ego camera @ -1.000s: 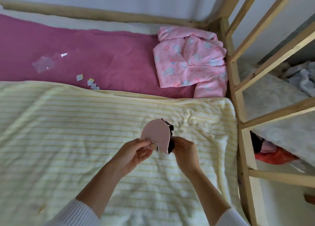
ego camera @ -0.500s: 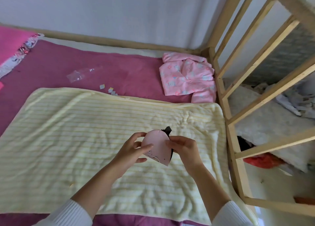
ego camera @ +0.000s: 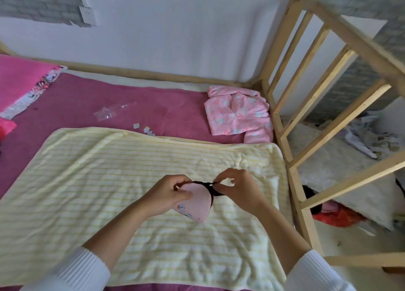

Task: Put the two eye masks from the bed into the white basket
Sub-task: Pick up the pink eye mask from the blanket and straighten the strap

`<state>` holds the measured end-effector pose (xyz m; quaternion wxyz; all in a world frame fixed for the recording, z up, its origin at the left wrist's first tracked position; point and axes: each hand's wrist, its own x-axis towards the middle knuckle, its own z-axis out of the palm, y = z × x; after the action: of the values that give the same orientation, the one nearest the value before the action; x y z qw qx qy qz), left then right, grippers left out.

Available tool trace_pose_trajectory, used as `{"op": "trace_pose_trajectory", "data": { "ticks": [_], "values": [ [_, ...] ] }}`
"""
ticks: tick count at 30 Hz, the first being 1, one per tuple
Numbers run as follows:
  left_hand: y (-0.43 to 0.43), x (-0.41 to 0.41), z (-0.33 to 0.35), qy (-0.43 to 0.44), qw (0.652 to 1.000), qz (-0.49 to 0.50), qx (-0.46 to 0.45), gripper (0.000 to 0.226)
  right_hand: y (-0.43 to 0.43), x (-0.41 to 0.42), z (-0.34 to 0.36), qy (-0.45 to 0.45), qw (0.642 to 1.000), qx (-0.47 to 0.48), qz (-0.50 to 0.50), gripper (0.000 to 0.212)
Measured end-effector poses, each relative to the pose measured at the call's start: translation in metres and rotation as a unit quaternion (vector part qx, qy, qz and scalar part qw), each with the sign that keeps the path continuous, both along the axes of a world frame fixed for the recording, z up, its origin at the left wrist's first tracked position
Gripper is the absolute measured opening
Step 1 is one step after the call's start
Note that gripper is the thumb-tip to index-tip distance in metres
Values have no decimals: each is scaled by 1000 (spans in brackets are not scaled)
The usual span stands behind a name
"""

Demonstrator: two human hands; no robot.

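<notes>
A pink eye mask [ego camera: 197, 203] with a small cartoon print and a dark strap hangs folded above the yellow striped blanket [ego camera: 87, 181]. My left hand [ego camera: 168, 194] grips its upper left edge. My right hand [ego camera: 238, 187] pinches the dark strap at the mask's top right, and dark fabric bunches behind the pink one. I cannot tell whether that dark fabric is a second mask. No white basket is in view.
Folded pink pyjamas [ego camera: 238, 113] lie at the far right of the magenta sheet [ego camera: 87, 97]. A clear plastic wrapper [ego camera: 107, 113] and small paper scraps [ego camera: 144, 129] lie beyond the blanket. The wooden bed frame [ego camera: 291, 181] stands right, with clutter on the floor behind it.
The head has risen, showing more wall and bed. The mask has tipped downward in my left hand, and my right hand has moved from its side to pinch the strap on top.
</notes>
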<state>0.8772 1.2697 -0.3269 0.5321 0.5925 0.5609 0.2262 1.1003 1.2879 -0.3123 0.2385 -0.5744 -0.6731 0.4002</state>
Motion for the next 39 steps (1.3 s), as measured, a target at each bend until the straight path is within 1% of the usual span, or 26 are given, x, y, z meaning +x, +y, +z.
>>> {"op": "trace_pose_trajectory", "data": {
  "ticks": [1,4,7,8,9,10,12,13,14,15,16,18,20,21,22,23,24,25,27,28,30,32,34,36,37,39],
  "values": [
    [0,-1,-1,26,999,0,19,10,1,1,3,-7,1000,0,-3,7],
    [0,-4,-1,86,994,-6,70,15,0,2,8,-33,999,-14,17,14],
    [-1,-4,0,140,982,-7,125,14,-3,1,13,-23,999,-44,-14,13],
    [-1,-4,2,160,977,-5,143,15,-4,4,17,25,997,-72,-25,13],
    [-1,-5,3,183,970,-4,158,15,-5,8,22,113,986,-119,-28,12],
    [-2,-5,4,211,962,-4,172,16,-6,12,27,235,956,-174,-25,11],
    [-6,-2,7,265,943,-24,202,13,-7,18,38,455,858,-234,-30,18],
    [-7,3,8,280,934,-42,219,10,-6,18,41,514,826,-226,-46,22],
    [-10,8,8,290,925,-58,237,5,-4,16,42,546,808,-208,-71,23],
    [-11,13,9,296,918,-72,256,3,-3,13,43,552,807,-178,-109,24],
    [-13,18,9,303,910,-82,271,8,-2,10,44,530,822,-142,-155,26],
    [-15,25,8,317,900,-93,284,13,-3,4,45,426,870,-58,-239,26],
    [-15,26,9,310,903,-89,285,19,-7,3,42,260,928,66,-257,27],
    [-15,25,10,302,906,-84,286,23,-9,5,36,144,951,144,-234,28],
    [-14,25,12,297,908,-81,284,27,-10,7,29,14,955,219,-198,27],
    [-14,25,14,293,910,-81,282,28,-9,10,22,-113,940,281,-158,23],
    [-14,25,16,289,912,-83,279,29,-7,14,19,-224,915,312,-125,15],
    [-15,26,18,287,912,-82,280,28,-4,18,18,-308,895,309,-91,4],
    [-15,25,20,290,909,-70,291,25,1,23,20,-432,874,218,-42,27],
    [-14,24,20,292,906,-63,300,21,2,25,20,-457,871,177,-19,32],
    [-13,25,21,301,895,-49,326,13,3,25,19,-438,892,114,6,28],
    [-11,25,22,300,886,-30,352,10,1,24,19,-357,933,34,31,15],
    [-9,24,25,276,893,-12,355,7,-3,26,18,-257,963,-64,51,38],
    [-9,23,26,202,922,-2,332,9,-7,27,16,-164,980,-108,34,55],
    [-10,23,28,145,940,2,309,10,-8,27,14,-121,986,-113,16,59],
    [-10,26,29,54,964,13,261,5,-11,24,9,9,991,-129,-13,50]
  ]
}}
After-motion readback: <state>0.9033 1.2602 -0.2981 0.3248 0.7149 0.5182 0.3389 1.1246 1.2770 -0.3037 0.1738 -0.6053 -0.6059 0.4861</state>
